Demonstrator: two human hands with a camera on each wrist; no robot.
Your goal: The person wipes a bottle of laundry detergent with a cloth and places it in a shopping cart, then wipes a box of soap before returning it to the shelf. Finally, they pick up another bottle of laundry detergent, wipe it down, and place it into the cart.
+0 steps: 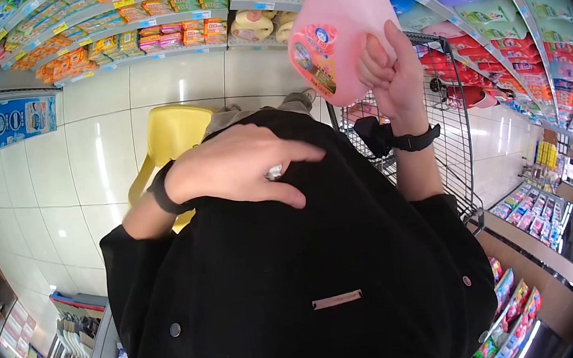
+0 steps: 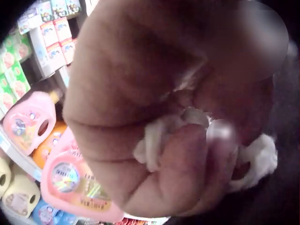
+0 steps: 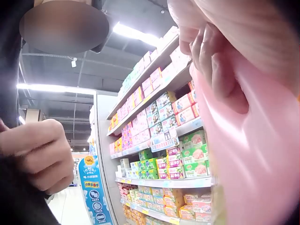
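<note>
My right hand (image 1: 392,74) grips the handle of a large pink bottle (image 1: 315,37) with a gold neck, raised over a cart. In the right wrist view, the curled fingers (image 3: 218,65) pass through the handle of the pink bottle (image 3: 262,154). In front of the black top, my left hand (image 1: 237,164) has its index finger and thumb extended, with a small whitish bit showing between them. The left wrist view shows its other fingers curled round crumpled white material (image 2: 260,161), possibly tissue; the pink bottle (image 2: 77,187) appears behind.
A wire shopping cart (image 1: 452,121) stands at the right, under the bottle. A yellow chair-like object (image 1: 175,132) is on the tiled floor at the left. Stocked shelves (image 3: 164,183) run ahead and along the right, with more bottles and packets.
</note>
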